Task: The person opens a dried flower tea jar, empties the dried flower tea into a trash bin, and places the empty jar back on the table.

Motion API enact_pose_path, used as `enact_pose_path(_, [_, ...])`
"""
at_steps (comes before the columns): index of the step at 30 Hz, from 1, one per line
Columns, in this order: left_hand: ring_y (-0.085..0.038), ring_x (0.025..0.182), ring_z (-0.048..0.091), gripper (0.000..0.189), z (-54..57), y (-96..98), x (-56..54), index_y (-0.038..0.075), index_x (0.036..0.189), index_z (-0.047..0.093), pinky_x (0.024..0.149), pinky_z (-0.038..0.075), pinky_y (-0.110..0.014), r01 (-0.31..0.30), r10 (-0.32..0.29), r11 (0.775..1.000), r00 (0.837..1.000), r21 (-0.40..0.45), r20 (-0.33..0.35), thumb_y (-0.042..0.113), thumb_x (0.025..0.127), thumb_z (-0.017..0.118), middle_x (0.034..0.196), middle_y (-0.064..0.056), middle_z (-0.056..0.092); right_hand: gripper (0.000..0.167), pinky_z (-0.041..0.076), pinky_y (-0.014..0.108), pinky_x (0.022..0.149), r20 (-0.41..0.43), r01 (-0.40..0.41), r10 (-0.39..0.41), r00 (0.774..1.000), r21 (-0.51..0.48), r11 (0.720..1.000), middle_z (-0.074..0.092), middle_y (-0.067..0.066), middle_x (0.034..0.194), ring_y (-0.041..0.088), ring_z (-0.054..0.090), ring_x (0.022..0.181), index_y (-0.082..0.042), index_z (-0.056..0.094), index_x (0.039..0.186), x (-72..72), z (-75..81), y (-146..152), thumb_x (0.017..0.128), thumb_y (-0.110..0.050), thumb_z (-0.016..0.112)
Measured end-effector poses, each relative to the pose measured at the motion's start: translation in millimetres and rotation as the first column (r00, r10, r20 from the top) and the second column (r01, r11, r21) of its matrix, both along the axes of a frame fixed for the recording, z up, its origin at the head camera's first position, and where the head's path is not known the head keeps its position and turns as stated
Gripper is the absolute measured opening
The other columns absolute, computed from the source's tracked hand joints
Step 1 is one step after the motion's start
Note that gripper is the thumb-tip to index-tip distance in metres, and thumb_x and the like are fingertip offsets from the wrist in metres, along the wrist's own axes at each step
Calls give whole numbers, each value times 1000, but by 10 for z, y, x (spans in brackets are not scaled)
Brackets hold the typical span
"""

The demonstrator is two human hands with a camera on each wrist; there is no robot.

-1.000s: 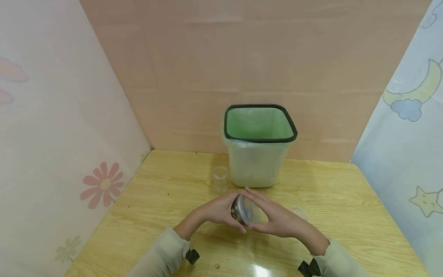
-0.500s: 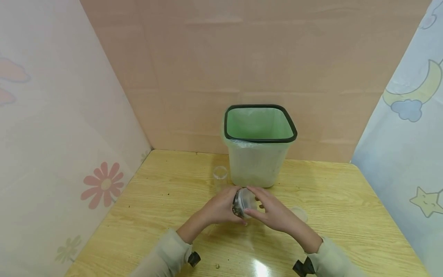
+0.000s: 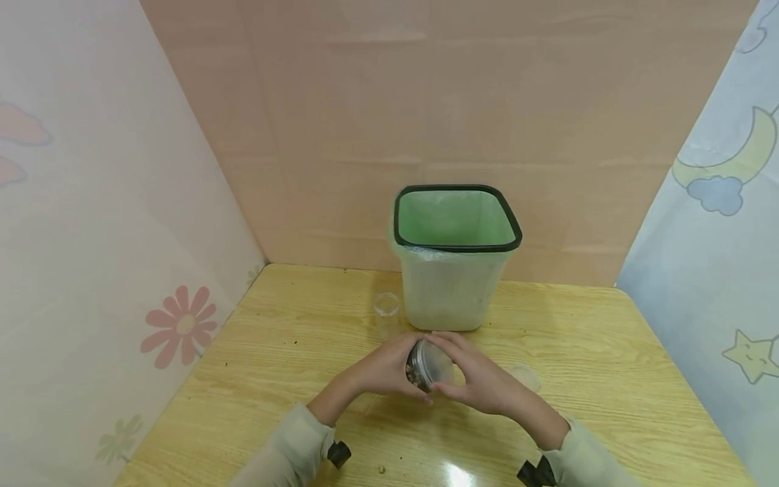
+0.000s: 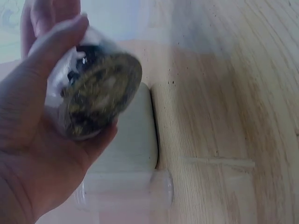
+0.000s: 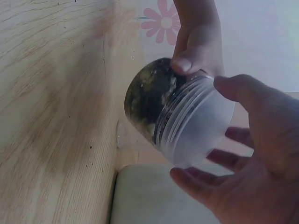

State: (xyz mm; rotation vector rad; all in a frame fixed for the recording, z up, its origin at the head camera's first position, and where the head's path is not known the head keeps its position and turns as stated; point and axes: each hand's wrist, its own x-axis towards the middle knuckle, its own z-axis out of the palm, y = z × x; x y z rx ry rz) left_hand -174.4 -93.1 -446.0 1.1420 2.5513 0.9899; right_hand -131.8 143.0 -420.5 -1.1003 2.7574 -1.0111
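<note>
A see-through jar (image 3: 414,370) with dark and yellowish-brown bits inside is held tilted on its side above the table. My left hand (image 3: 385,368) grips it round the body, and its base (image 4: 103,93) faces the left wrist camera. A frosted white screw lid (image 5: 204,125) sits on the jar's mouth, which points to the right. My right hand (image 3: 483,380) has its thumb and fingertips curled round the lid's edge, with the palm away from its top. Ridged rings show beside the lid in the right wrist view.
Behind the hands stands a pale green bin (image 3: 453,291) with a black rim. A see-through cylindrical container (image 3: 387,316) is at the bin's left. On the right lies a flat translucent disc (image 3: 525,377). Small crumbs (image 3: 381,469) dot the wooden table (image 3: 292,379).
My right hand has shifted and turned about the lid, with its fingertips now back on the edge. The jar has tilted slightly, while my left hand keeps its grip.
</note>
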Motion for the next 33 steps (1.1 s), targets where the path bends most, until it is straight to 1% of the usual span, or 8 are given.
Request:
enact_pose_path(5, [-6,113,55,98,20,-63,-35,22,150,39,94,50,-24,132,-136,990,985,42,109,46,71,92,134,8,54,75,49,48,103,-67,-117,117,991,6,993,37,7,157,27,44,139,-16,38,156,57,-6,32,92,-23,77])
enact_pose_path(10, [-4,113,56,99,50,-78,-25,22,151,37,96,49,-24,163,-170,985,972,55,162,45,72,91,134,10,53,73,48,45,105,-62,-151,152,986,10,988,35,8,158,27,43,140,-18,37,156,89,-4,44,94,-24,75])
enact_pose_path(15, [-7,116,55,101,48,-40,5,19,153,35,96,50,-26,93,-97,995,984,31,149,46,73,91,138,3,53,76,49,52,101,-21,-83,84,996,13,996,33,13,160,33,44,140,-16,34,158,77,14,47,95,-30,73])
enact_pose_path(19, [-11,118,54,106,42,18,29,16,154,36,97,50,-30,-11,12,1000,1000,-21,17,49,70,92,138,0,55,75,49,55,101,-3,22,-22,1000,-13,1000,39,14,156,36,49,136,-11,35,157,30,13,22,97,-41,68])
enact_pose_path(21, [-12,118,54,107,38,47,43,16,153,37,98,50,-32,-66,64,997,997,-43,-41,49,68,93,137,2,55,74,50,54,99,31,63,-62,998,-35,997,42,13,153,36,52,132,-10,36,156,-1,-1,6,98,-44,66])
enact_pose_path(23, [-13,118,54,108,38,69,58,16,152,38,96,51,-32,-108,105,993,993,-50,-60,48,66,94,135,2,55,73,52,52,96,78,92,-88,993,-55,994,43,13,152,36,54,128,-9,36,156,-29,-19,-10,98,-45,65])
enact_pose_path(28, [-15,117,54,107,26,112,70,16,151,38,93,52,-32,-148,140,987,983,-58,-118,46,66,95,133,0,56,74,56,47,91,154,126,-112,982,-85,988,42,18,152,37,53,128,-4,35,155,-77,-58,-51,99,-44,64])
enact_pose_path(33, [-15,118,54,108,40,113,72,15,152,37,94,52,-32,-141,133,988,983,-59,-129,47,67,94,133,-1,56,74,56,48,91,96,115,-106,990,-88,990,46,15,150,35,54,128,-7,39,154,-88,-73,-61,97,-44,67])
